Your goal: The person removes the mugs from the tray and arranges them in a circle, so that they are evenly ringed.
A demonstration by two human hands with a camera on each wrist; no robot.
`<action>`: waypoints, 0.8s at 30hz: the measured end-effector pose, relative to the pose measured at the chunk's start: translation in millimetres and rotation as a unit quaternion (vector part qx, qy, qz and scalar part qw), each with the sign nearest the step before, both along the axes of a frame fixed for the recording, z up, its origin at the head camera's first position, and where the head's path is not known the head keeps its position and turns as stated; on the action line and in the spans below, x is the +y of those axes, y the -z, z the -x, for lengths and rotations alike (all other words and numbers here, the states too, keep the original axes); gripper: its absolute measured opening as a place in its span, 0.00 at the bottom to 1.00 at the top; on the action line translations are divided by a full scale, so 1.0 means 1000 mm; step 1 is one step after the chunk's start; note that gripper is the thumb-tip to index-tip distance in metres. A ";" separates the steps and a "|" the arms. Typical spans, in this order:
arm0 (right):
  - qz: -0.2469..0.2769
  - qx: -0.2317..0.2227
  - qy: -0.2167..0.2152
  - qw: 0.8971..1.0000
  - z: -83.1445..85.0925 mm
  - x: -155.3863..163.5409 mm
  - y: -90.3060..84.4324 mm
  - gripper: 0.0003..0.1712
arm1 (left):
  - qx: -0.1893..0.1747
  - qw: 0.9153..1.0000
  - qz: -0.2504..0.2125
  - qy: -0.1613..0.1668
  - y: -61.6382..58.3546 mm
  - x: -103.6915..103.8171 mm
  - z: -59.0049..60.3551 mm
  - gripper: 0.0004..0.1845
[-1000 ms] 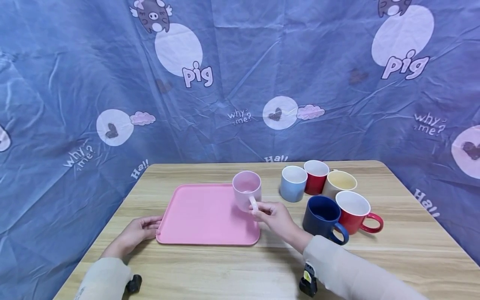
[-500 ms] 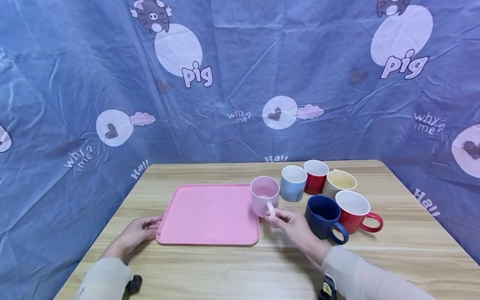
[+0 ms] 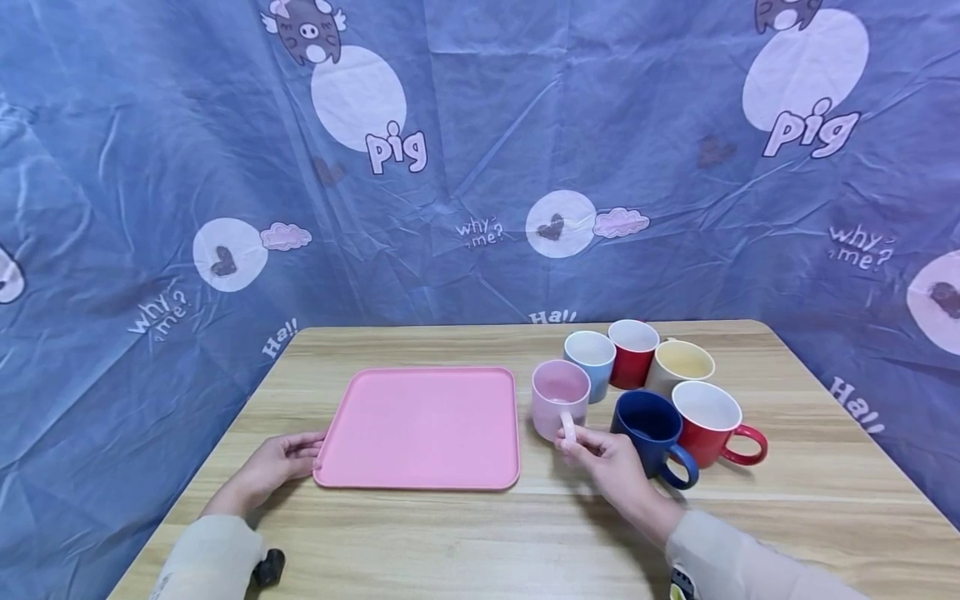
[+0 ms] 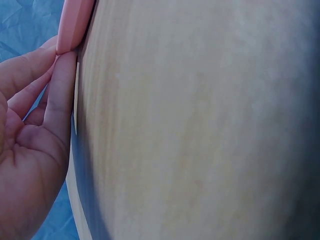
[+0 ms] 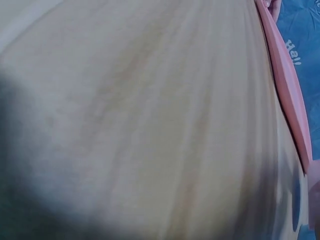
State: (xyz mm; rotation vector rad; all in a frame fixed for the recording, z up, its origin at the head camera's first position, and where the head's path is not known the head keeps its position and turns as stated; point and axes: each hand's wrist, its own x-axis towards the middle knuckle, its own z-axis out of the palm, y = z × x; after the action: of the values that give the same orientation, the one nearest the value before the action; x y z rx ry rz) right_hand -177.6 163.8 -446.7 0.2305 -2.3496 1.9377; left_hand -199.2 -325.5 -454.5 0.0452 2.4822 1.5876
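**Pink mug held by handle, just right of tray**

Right hand (image 3: 609, 454) pinching handle of pink mug (image 3: 559, 398), fingers curled round the loop. Mug upright, base on or just above the table (image 3: 480, 533) — cannot tell which. Sits just beside right edge of pink tray (image 3: 420, 429), apart from it, not on it. Left hand (image 3: 279, 460) relaxed, fingers straight, touching near-left corner of tray; left wrist view confirms fingertips (image 4: 62, 85) against tray rim (image 4: 75, 22).

Handling, as a judgement: looks glazed ceramic, so stiff, moderately heavy, slick, chips on a knock. Handle is the natural hold; a pinch there lets the body swing, so keep it upright. Looks empty, though the inside is hard to read.

Clearance:
- Tight on the right: light blue mug (image 3: 591, 364) just behind, nearly touching; navy mug (image 3: 651, 432) close on the right, next to the knuckles.
- Further back and right: red mug (image 3: 632, 352), cream mug (image 3: 679, 367), second red mug (image 3: 711, 423), packed in a cluster.
- Open room to the left: tray surface bare, low raised rim to lift over.
- Free table in front, toward the body.
- Right wrist view mostly blurred table plus tray edge (image 5: 285, 85); no grip detail there.
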 end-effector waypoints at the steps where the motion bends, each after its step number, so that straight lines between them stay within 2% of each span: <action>1: 0.004 -0.002 0.004 1.000 -0.001 0.001 0.001 0.12 | -0.001 1.000 0.000 -0.003 0.000 0.000 0.000 0.31; 5: 0.014 -0.002 0.021 1.000 -0.002 0.003 0.006 0.11 | -0.005 1.000 0.002 -0.013 0.001 0.000 0.001 0.31; 15: 0.020 -0.009 0.052 0.998 -0.006 0.007 0.013 0.11 | -0.002 1.000 -0.004 -0.002 0.002 -0.001 0.001 0.31; 24: 0.049 -0.007 0.074 0.996 -0.005 0.008 0.016 0.12 | -0.003 1.000 -0.005 0.000 0.001 -0.001 0.001 0.31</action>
State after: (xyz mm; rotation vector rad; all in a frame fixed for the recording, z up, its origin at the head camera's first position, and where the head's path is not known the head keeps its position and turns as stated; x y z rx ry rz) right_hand -172.4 172.0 -462.8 0.0343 -2.2029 1.9813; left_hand -200.3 -326.9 -455.7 0.0417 2.4693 1.5993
